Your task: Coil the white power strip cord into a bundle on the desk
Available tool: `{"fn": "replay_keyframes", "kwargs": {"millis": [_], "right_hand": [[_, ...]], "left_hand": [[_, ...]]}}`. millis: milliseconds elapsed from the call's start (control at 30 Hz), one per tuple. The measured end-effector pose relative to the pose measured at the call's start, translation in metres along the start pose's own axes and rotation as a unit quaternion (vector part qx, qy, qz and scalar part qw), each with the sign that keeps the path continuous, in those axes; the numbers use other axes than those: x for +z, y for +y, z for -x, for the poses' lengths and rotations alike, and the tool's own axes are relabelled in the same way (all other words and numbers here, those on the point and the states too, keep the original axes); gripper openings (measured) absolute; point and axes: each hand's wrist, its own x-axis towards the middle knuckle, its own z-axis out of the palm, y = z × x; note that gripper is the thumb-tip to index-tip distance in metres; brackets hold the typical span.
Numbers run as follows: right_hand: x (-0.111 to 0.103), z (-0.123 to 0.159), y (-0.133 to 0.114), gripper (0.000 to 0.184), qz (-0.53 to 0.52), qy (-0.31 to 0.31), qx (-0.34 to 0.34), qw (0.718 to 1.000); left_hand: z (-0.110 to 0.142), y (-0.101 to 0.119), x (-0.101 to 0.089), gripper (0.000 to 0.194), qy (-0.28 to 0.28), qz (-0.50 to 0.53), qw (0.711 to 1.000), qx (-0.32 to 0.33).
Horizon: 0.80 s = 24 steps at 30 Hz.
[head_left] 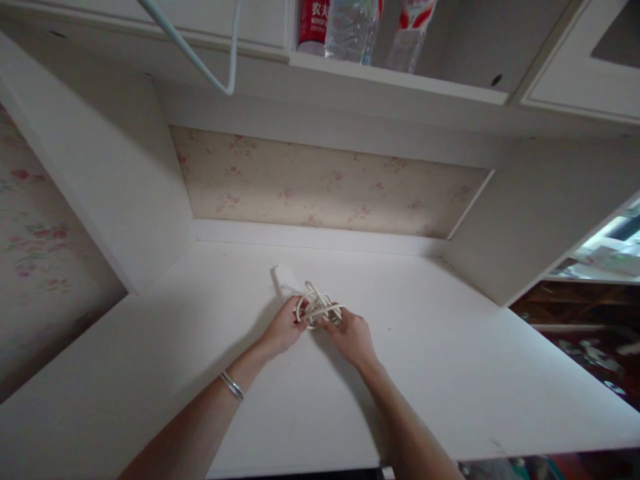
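A bundle of white power cord is gathered in loops between my two hands, just above the white desktop. My left hand closes on the loops from the left side. From the right, my right hand grips the same bundle, its fingers curled under the loops. Beyond my left hand, a white power strip lies on the desktop at a slant. Some fingertips of both hands are hidden by the cord.
The white desktop has side panels left and right. Overhead is a shelf with several plastic bottles. A pale rod or cable loop hangs at the upper left. More shelves with items stand at the right.
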Motion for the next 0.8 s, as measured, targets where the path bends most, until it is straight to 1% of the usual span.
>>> {"fn": "replay_keyframes", "kwargs": {"millis": [33, 67, 167, 200, 267, 333, 367, 400, 433, 467, 500, 533, 567, 600, 700, 800], "right_hand": [[-0.001, 0.0, -0.001, 0.034, -0.013, 0.002, 0.004, 1.0], [-0.001, 0.0, -0.003, 0.033, -0.034, 0.004, 0.004, 0.999], [-0.003, 0.0, -0.009, 0.031, -0.125, 0.016, -0.006, 0.992], [-0.003, 0.0, -0.011, 0.031, -0.155, 0.019, -0.006, 0.988], [-0.003, 0.001, -0.013, 0.034, -0.208, 0.017, 0.007, 0.978], [-0.003, 0.001, -0.013, 0.038, -0.253, 0.004, 0.038, 0.967], [-0.003, 0.001, -0.013, 0.039, -0.271, -0.003, 0.052, 0.961], [-0.002, 0.001, -0.012, 0.04, -0.287, -0.007, 0.064, 0.956], [-0.002, 0.001, -0.011, 0.04, -0.299, -0.007, 0.072, 0.952], [-0.002, 0.001, -0.011, 0.04, -0.308, -0.006, 0.077, 0.948], [-0.002, 0.0, -0.011, 0.04, -0.315, -0.004, 0.079, 0.946], [-0.002, 0.0, -0.011, 0.039, -0.32, -0.004, 0.079, 0.944], [-0.003, 0.0, -0.011, 0.038, -0.324, -0.004, 0.078, 0.943], [-0.003, 0.0, -0.011, 0.038, -0.326, -0.005, 0.076, 0.942], [-0.002, 0.001, -0.013, 0.038, -0.329, -0.015, 0.077, 0.941], [0.001, 0.003, -0.014, 0.039, -0.337, -0.025, 0.091, 0.937]], "left_hand": [[0.001, 0.0, 0.002, 0.031, 0.009, -0.022, 0.999, 0.023], [0.002, 0.0, 0.005, 0.032, 0.032, -0.053, 0.997, 0.049], [0.008, 0.006, 0.013, 0.044, 0.145, -0.136, 0.974, 0.106], [0.011, 0.009, 0.016, 0.05, 0.174, -0.149, 0.966, 0.119], [0.016, 0.016, 0.018, 0.057, 0.21, -0.155, 0.955, 0.139], [0.02, 0.022, 0.017, 0.05, 0.245, -0.142, 0.949, 0.14], [0.021, 0.023, 0.015, 0.042, 0.261, -0.132, 0.948, 0.125], [0.022, 0.024, 0.014, 0.033, 0.265, -0.121, 0.952, 0.096], [0.022, 0.024, 0.013, 0.027, 0.252, -0.108, 0.96, 0.054], [0.022, 0.022, 0.012, 0.026, 0.22, -0.094, 0.971, 0.008], [0.021, 0.02, 0.012, 0.028, 0.176, -0.078, 0.981, -0.033], [0.02, 0.018, 0.013, 0.032, 0.131, -0.061, 0.988, -0.06], [0.018, 0.016, 0.014, 0.034, 0.096, -0.043, 0.992, -0.072], [0.017, 0.014, 0.015, 0.036, 0.077, -0.027, 0.994, -0.071], [0.014, 0.011, 0.017, 0.034, 0.072, 0.013, 0.996, -0.047], [0.014, 0.012, 0.015, 0.028, 0.06, 0.061, 0.995, -0.056]]}}
